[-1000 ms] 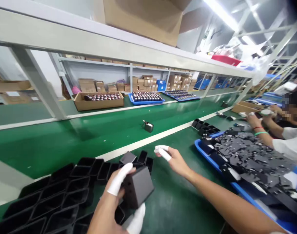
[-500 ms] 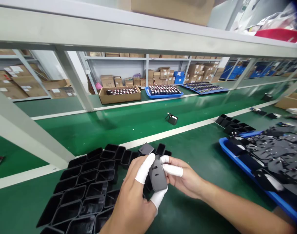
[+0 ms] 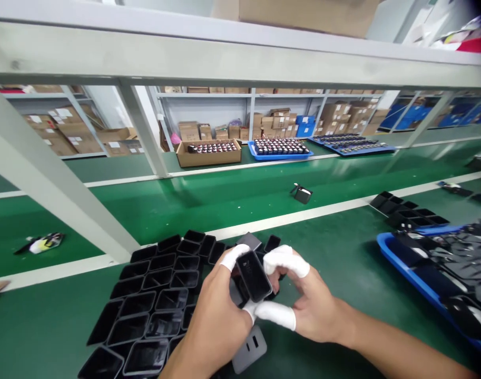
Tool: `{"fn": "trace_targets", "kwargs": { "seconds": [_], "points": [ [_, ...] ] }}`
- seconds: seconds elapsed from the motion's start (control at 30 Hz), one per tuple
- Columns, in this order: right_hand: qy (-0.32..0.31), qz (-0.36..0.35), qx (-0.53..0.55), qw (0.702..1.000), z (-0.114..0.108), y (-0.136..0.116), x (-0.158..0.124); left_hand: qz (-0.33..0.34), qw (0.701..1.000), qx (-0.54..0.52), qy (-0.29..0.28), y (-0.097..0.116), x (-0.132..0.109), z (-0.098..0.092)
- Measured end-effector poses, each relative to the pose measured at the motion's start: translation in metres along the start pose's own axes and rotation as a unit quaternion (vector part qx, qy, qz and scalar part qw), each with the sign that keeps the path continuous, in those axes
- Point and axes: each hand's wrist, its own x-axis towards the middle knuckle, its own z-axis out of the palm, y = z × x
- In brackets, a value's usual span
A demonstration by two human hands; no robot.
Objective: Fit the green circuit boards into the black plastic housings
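Observation:
A small black plastic case (image 3: 254, 276) is held between my two hands, its hollow open end turned up toward me. My left hand (image 3: 220, 310) grips it from the left, with white finger covers on the thumb and a finger. My right hand (image 3: 303, 295) curves round the right side, covered fingertips at the upper edge and thumb at the lower corner. Below the hands lies a grey piece with slots (image 3: 249, 349), partly hidden by my left hand. Rows of open black cases (image 3: 145, 323) stand just left of the hands.
At right, a blue tray (image 3: 406, 276) is heaped with dark parts. Behind it stands a group of black cases (image 3: 406, 210). A small black unit with a cable (image 3: 302, 195) lies on the green surface beyond. A slanted white post (image 3: 70, 184) rises at left, under a shelf beam (image 3: 240, 58).
The case has turned from showing its slotted grey face to showing its open end. My right fingers have moved round it. The view has swung slightly left, and the slotted piece below is now visible.

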Motion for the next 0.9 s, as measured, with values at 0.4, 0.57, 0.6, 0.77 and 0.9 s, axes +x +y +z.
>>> {"fn": "trace_targets", "kwargs": {
  "seconds": [0.4, 0.57, 0.6, 0.77, 0.9],
  "points": [
    [-0.042, 0.055, 0.015, 0.997, -0.003, 0.008, 0.004, -0.051, 0.99, -0.131, -0.02, 0.006, 0.002, -0.006],
    [-0.039, 0.054, 0.024, 0.997, -0.003, 0.006, 0.005, -0.073, 0.99, -0.11, -0.042, 0.011, 0.004, -0.01],
    [-0.039, 0.051, 0.028, 0.998, -0.004, 0.005, 0.006, -0.073, 0.991, -0.104, -0.043, 0.012, 0.004, -0.011],
    [-0.076, 0.036, 0.034, 0.996, -0.008, 0.001, 0.007, -0.023, 0.998, -0.041, -0.041, 0.011, 0.005, -0.017],
    [-0.081, 0.03, 0.016, 0.996, -0.011, 0.0, 0.009, -0.012, 0.999, -0.006, -0.051, 0.007, 0.003, -0.019]
  ]
}}
